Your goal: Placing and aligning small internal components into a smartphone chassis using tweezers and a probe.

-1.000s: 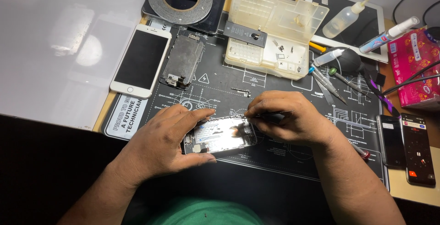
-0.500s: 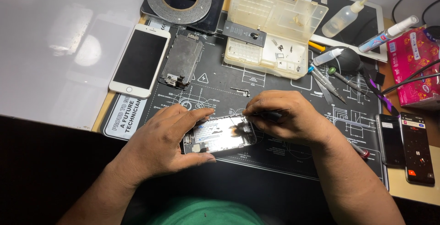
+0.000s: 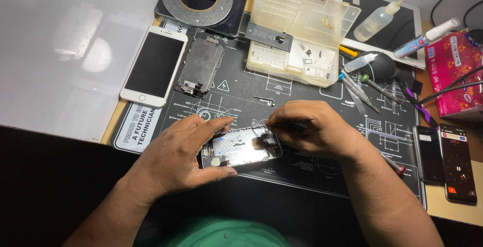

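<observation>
Between both hands [image 3: 186,151], opened phone [image 3: 240,147]

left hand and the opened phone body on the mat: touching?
Touching. The head view shows the left hand clasping the opened phone body: the fingers lie along its top edge and the thumb presses its bottom edge.

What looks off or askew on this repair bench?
Little stands out. The clear parts box sits open with a dark flat part lying across its edge, half overhanging. The opened phone, held by the left hand and worked by the right hand, lies tilted on the mat.
</observation>
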